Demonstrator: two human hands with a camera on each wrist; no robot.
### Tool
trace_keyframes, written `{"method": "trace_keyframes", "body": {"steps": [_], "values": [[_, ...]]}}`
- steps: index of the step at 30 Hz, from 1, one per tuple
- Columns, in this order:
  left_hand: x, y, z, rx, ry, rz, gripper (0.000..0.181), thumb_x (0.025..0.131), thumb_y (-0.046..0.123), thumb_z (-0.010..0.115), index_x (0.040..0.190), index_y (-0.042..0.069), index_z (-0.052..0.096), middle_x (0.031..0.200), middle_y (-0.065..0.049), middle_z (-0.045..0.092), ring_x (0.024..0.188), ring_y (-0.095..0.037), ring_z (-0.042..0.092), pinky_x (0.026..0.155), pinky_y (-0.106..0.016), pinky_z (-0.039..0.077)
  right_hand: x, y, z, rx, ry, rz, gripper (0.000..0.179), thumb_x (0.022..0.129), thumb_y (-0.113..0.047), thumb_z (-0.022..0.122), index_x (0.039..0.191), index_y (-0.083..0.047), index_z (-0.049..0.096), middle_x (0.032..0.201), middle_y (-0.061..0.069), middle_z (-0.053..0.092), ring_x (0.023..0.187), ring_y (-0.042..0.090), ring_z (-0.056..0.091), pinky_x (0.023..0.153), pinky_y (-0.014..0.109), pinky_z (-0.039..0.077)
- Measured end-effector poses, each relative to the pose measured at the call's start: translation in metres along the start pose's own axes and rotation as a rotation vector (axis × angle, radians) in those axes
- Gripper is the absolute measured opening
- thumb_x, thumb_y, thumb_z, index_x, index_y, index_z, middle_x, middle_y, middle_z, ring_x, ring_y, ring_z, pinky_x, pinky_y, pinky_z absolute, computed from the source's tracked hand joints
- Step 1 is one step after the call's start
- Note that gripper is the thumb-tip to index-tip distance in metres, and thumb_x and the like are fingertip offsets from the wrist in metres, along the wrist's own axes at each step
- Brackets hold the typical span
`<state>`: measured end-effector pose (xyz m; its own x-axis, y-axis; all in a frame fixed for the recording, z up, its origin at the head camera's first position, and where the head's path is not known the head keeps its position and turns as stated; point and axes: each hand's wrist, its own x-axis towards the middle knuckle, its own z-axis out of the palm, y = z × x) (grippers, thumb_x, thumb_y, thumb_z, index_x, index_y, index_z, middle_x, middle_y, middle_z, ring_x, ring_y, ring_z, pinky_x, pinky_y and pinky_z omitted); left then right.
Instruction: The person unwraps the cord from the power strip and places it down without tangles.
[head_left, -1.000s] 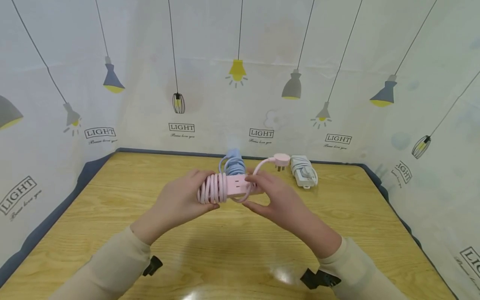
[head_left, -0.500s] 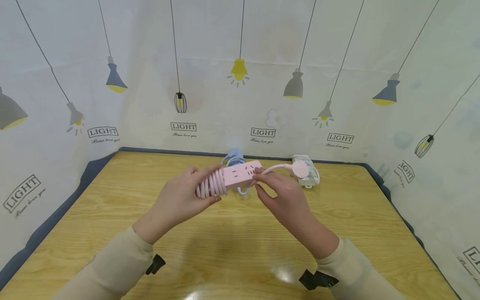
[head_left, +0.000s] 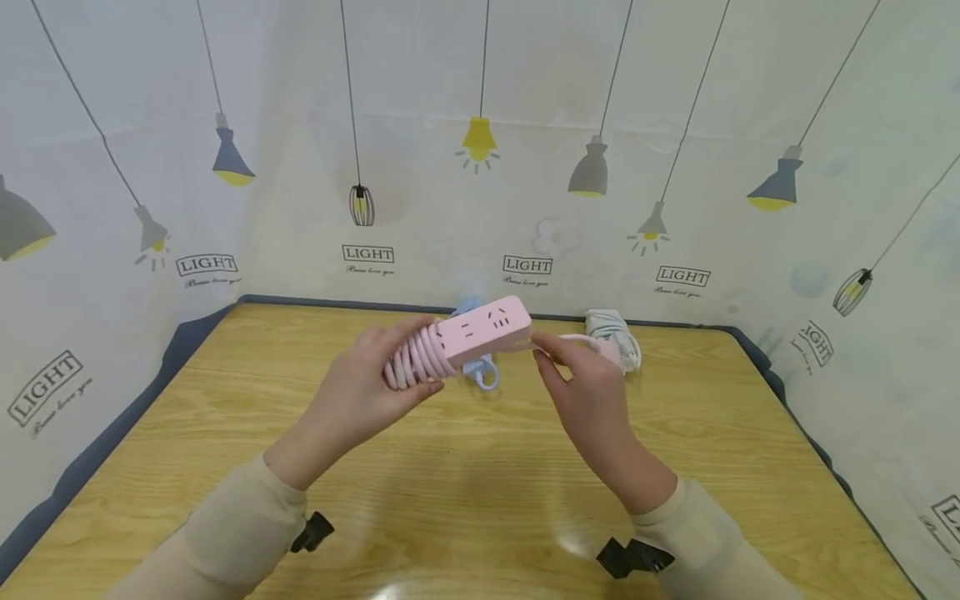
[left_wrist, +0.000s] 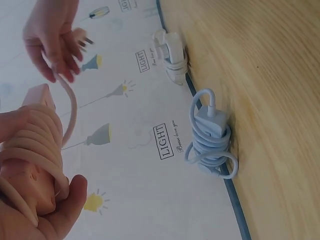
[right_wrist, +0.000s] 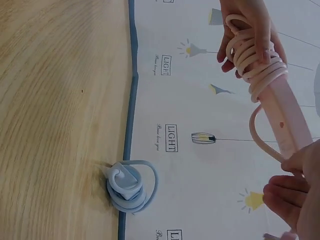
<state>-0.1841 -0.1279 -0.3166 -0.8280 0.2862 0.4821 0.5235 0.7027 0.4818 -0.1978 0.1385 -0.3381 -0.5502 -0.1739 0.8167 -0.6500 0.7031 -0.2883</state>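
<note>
While L hand [head_left: 354, 382] grips pink pwr strip [head_left: 483, 328], cord [head_left: 422, 358] coiled rnd 1 end, R hand [head_left: 594, 392] pinches cord

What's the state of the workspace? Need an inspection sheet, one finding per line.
Surface: wood-grain table, glare spots toward the person.
Job's things: pink power strip, held up above the table.
Clutter: blue cord bundle and white cord bundle, both at the table's far edge.
Hands: left hand grips the strip's wrapped end; right hand pinches the cord.
Cables: pink cord coiled round the strip, partly loose.
Surroundings: pale backdrop printed with lamps.
</note>
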Motion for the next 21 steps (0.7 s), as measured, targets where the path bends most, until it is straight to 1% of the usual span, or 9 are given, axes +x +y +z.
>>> {"method": "trace_keyframes", "body": {"steps": [4,7,12,14,18,20,21], "values": [[0.0,0.001,0.0,-0.05,0.001,-0.002,0.07,0.078,0.034,0.082,0.14,0.027,0.05,0.115,-0.006,0.058,0.088,-0.019,0.054,0.067,-0.036,0.048,-0.001,0.002,0.008,0.005,-0.12,0.091,0.014,0.086,-0.004,0.074,0.1,-0.005,0.072,0.085,0.006,0.072,0.074,0.017,0.068,0.064,0.031,0.056],[-0.001,0.001,0.0,-0.079,0.005,-0.002,0.069,0.078,0.033,0.082,0.139,0.027,0.051,0.115,-0.005,0.058,0.09,-0.019,0.054,0.068,-0.036,0.048,-0.002,0.002,0.013,0.0,-0.19,0.134,0.012,0.086,-0.006,0.073,0.098,-0.007,0.069,0.082,0.005,0.072,0.072,0.016,0.068,0.061,0.03,0.055],[-0.002,0.003,-0.001,-0.12,0.017,0.01,0.069,0.078,0.031,0.083,0.139,0.028,0.051,0.117,-0.005,0.058,0.092,-0.019,0.054,0.069,-0.036,0.048,-0.004,-0.001,0.019,-0.032,-0.231,0.139,0.01,0.086,-0.007,0.074,0.094,-0.009,0.07,0.078,0.003,0.071,0.066,0.013,0.066,0.057,0.028,0.052],[-0.001,0.005,-0.002,-0.141,0.022,0.017,0.069,0.078,0.031,0.083,0.138,0.029,0.051,0.117,-0.004,0.058,0.092,-0.018,0.054,0.069,-0.036,0.048,-0.003,-0.002,0.022,-0.031,-0.245,0.154,0.008,0.086,-0.008,0.074,0.094,-0.009,0.071,0.079,0.003,0.071,0.067,0.013,0.066,0.056,0.028,0.052],[0.001,0.01,-0.004,-0.197,0.022,0.034,0.067,0.078,0.031,0.083,0.137,0.031,0.051,0.118,-0.001,0.058,0.092,-0.016,0.054,0.069,-0.036,0.049,-0.001,-0.005,0.027,0.037,-0.294,0.258,0.01,0.089,-0.009,0.071,0.099,-0.008,0.07,0.083,0.004,0.072,0.072,0.014,0.068,0.059,0.03,0.053],[0.003,0.013,-0.006,-0.232,0.02,0.05,0.066,0.078,0.029,0.083,0.136,0.031,0.051,0.118,-0.001,0.059,0.092,-0.017,0.054,0.07,-0.036,0.05,0.0,-0.005,0.029,0.085,-0.321,0.304,0.015,0.09,-0.009,0.07,0.105,-0.009,0.068,0.087,0.004,0.073,0.077,0.014,0.069,0.063,0.03,0.055],[0.003,0.015,-0.007,-0.248,0.017,0.055,0.066,0.079,0.028,0.083,0.136,0.031,0.051,0.119,0.0,0.058,0.092,-0.017,0.055,0.07,-0.036,0.05,0.001,-0.005,0.03,0.119,-0.335,0.311,0.019,0.09,-0.008,0.069,0.109,-0.01,0.067,0.091,0.005,0.073,0.08,0.014,0.069,0.065,0.03,0.056]]}}
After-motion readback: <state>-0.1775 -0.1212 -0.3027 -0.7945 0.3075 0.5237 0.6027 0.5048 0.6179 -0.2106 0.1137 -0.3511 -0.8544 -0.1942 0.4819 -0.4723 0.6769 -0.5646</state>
